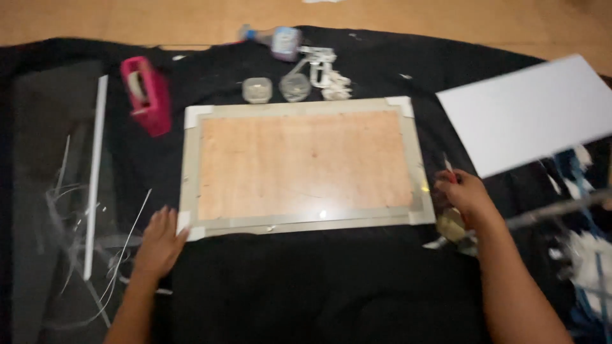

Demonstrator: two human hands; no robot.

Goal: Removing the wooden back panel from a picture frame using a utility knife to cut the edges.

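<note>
My landmark is the rectangular picture frame (pixel 306 169), grey-edged with white paper corner protectors and a tan wooden-looking panel inside, lying flat on the black cloth (pixel 306 286) that covers the floor.

My left hand (pixel 159 245) lies flat and open, fingers spread, on the cloth at the frame's near left corner, with my fingertips touching the white corner piece there. My right hand (pixel 464 196) sits just off the frame's near right corner, curled closed around a small red-tipped tool (pixel 449 171) that pokes up past my fingers; the blur keeps me from telling what kind of tool it is. Just nearer me than that hand, beside the same corner, lies a small roll of clear tape (pixel 451 226).

Beyond the frame's far edge stand two small round clear containers (pixel 276 89), side by side, with a white metal tool (pixel 322 70) to their right and a plastic bottle (pixel 274 39) lying on its side farther back. Off the frame's far left corner sits a pink tape dispenser (pixel 148 94). Well left of the frame lies a long thin white strip (pixel 95 172), with thin clear shavings (pixel 95 255) scattered around it. To the right of the frame, a white rectangular board (pixel 529 111) lies tilted on the cloth.
</note>
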